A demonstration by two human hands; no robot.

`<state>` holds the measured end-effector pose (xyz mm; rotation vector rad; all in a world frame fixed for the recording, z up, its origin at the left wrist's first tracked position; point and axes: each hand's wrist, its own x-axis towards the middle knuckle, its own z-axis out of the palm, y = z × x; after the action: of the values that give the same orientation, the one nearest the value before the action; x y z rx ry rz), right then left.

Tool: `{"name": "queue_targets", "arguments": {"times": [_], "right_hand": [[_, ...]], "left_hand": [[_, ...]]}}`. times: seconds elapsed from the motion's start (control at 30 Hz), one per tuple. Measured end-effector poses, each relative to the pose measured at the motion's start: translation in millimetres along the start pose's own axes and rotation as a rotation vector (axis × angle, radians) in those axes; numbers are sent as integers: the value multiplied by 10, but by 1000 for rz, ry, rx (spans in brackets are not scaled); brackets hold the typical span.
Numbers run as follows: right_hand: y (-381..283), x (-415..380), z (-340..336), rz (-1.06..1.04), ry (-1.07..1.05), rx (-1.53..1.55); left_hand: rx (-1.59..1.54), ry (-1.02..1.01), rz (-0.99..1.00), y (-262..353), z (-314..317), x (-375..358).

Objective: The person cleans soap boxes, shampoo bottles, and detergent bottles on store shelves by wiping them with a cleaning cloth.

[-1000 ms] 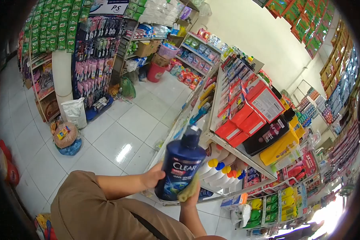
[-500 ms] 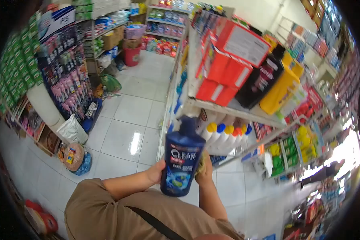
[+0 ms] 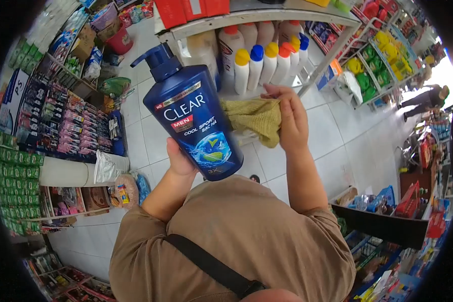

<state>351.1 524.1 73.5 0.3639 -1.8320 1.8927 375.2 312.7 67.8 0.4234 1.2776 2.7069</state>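
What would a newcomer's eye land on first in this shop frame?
The big blue pump bottle marked CLEAR MEN, held up at centre by the left hand. Right beside it, the right hand grips a yellow cloth by the bottle's side. Behind them stands a shelf row of white bottles with coloured caps.

White tiled floor (image 3: 332, 136); metal shelf rack (image 3: 267, 15) ahead; wall display racks (image 3: 60, 126) left; daylight at right.
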Motion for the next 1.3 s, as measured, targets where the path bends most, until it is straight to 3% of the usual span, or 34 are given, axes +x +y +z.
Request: {"name": "queue_targets", "arguments": {"times": [0.1,0.2,0.33,0.43,0.53,0.63,0.73,0.77,0.8,0.83,0.93,1.03,1.13,1.27,1.3], "right_hand": [[-90,8,-196,186,-66,-30],[-286,48,-321,380,-267,-242],[-396,34,-565,442,-594,-269],[-449,53,-612,618,-613,-380],[-290,63,-754,271,-432,-462],[-313,-2,-645,268,-230,-56],[-313,-279,-264,226,-368,265],[-228,-366,-123,-59,-414,9],[-319,-413,23,-168,-431,-153],[-318,-512,86,-293,-445,-392],[-227,-529,85,-418,-495,-448],[-260,-403,48,-382,-425,-333],[-353,-305,19,-346,-386,-265],[-335,-381,71,-425,-463,-236],[-277,-425,76,-457,-505,-214]], "left_hand": [[28,-63,-30,-32,-55,-22],[42,-103,-16,-57,-104,-19],[44,-93,-13,-30,-109,19],[10,-61,-55,-48,-70,27],[15,-66,-91,-102,-17,26],[-46,-142,-153,-209,83,22],[-12,-143,-105,-414,161,31],[21,-73,-78,-415,264,12],[29,23,-162,-493,141,-11],[0,-64,-163,-529,43,-31],[-10,-151,-211,-536,21,-34],[164,-84,-299,-481,183,-47],[-54,-109,-192,-492,267,-119],[129,-46,-166,-505,-17,-159],[-253,-240,-127,-521,-138,-199]]}}
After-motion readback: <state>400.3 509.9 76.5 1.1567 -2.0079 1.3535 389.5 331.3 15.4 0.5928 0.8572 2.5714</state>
